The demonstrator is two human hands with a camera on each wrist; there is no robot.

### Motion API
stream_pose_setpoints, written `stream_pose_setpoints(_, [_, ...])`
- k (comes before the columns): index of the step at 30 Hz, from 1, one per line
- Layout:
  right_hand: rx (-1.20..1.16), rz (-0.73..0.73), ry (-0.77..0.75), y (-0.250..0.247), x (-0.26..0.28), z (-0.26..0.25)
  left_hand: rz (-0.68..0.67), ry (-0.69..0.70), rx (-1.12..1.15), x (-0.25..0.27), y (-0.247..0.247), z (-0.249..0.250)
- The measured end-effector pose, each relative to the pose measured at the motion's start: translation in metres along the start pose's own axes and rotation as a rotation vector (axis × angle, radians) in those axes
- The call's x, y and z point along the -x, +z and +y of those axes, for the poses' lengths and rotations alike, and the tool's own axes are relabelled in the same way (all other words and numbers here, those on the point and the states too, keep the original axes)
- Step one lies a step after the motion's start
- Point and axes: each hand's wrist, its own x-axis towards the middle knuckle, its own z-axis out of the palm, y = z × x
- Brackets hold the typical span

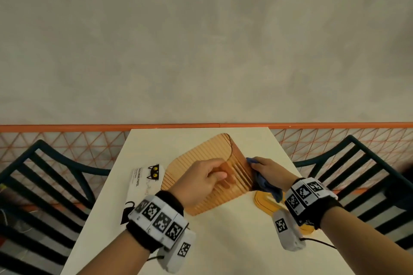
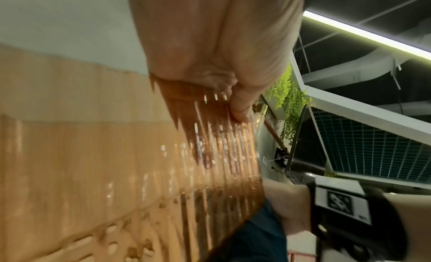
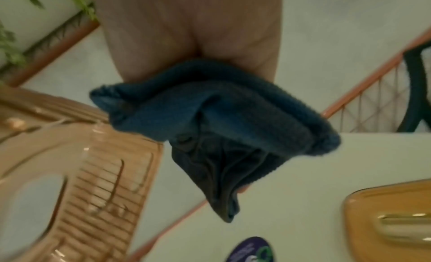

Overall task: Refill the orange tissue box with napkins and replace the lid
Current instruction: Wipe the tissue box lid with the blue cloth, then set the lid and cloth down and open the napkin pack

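Head view shows the left hand (image 1: 201, 182) gripping the orange tissue box (image 1: 201, 163), which is lifted and tilted above the white table (image 1: 223, 241). The fingers go inside the box and are seen through its ribbed, see-through wall, with the thumb on the outside. The right hand (image 1: 267, 171) clenches a folded blue cloth (image 1: 267, 182) and holds it against the right side of the box.

The right wrist view shows the same cloth (image 3: 210, 118) bunched in the hand (image 3: 186, 26), with the box (image 3: 81, 173) just beside it; this picture is blurred.

The lid (image 1: 264, 204), orange with a gold-coloured bar on top, lies on the table near the right wrist and is partly hidden by it. The pack of napkins (image 1: 143, 181) lies flat on the table to the left of the box.

I judge that the step in hand is wiping the box, so the refill itself is not yet started: no napkins are seen in the box and the lid is off. The next move, as I think, calls for setting the box down with its opening up, putting the cloth away, and then taking the pack.

On the pack I can read "PAPEL" after a longer word that is too small to read surely; a black cat face with yellow eyes is printed above it. The wrist bands carry black and white square codes.
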Motion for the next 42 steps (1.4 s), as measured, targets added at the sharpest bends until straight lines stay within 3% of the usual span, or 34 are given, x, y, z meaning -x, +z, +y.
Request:
stream_pose_setpoints(5, [0.342, -0.033, 0.084, 0.008, 0.009, 0.044, -0.017, -0.033, -0.438, -0.044, 0.022, -0.033])
stream_pose_setpoints(11, [0.095, -0.173, 0.168, 0.029, 0.025, 0.091, -0.121, -0.075, -0.700, -0.073, 0.074, -0.074])
stream_pose_setpoints(14, [0.124, -0.189, 0.165, 0.039, 0.033, 0.114, -0.152, -0.103, -0.769, -0.081, 0.093, -0.092])
stream_pose_setpoints(17, [0.391, -0.225, 0.053, 0.042, 0.040, 0.123, -0.162, -0.136, -0.802, -0.092, 0.100, -0.103])
stream_pose_setpoints(21, [0.645, -0.157, -0.115, 0.052, 0.040, 0.141, -0.185, -0.206, -0.750, -0.105, 0.102, -0.116])
stream_pose_setpoints(32, [0.769, -0.113, -0.302, 0.073, 0.032, 0.194, -0.175, -0.241, -0.698, -0.103, 0.123, -0.139])
stream_pose_setpoints(36, [0.790, -0.258, -0.171, 0.079, 0.046, 0.198, -0.178, -0.256, -0.687, -0.102, 0.120, -0.140])
stream_pose_setpoints(42, [0.883, -0.292, 0.085, 0.090, 0.051, 0.214, -0.232, -0.284, -0.639, -0.098, 0.116, -0.140])
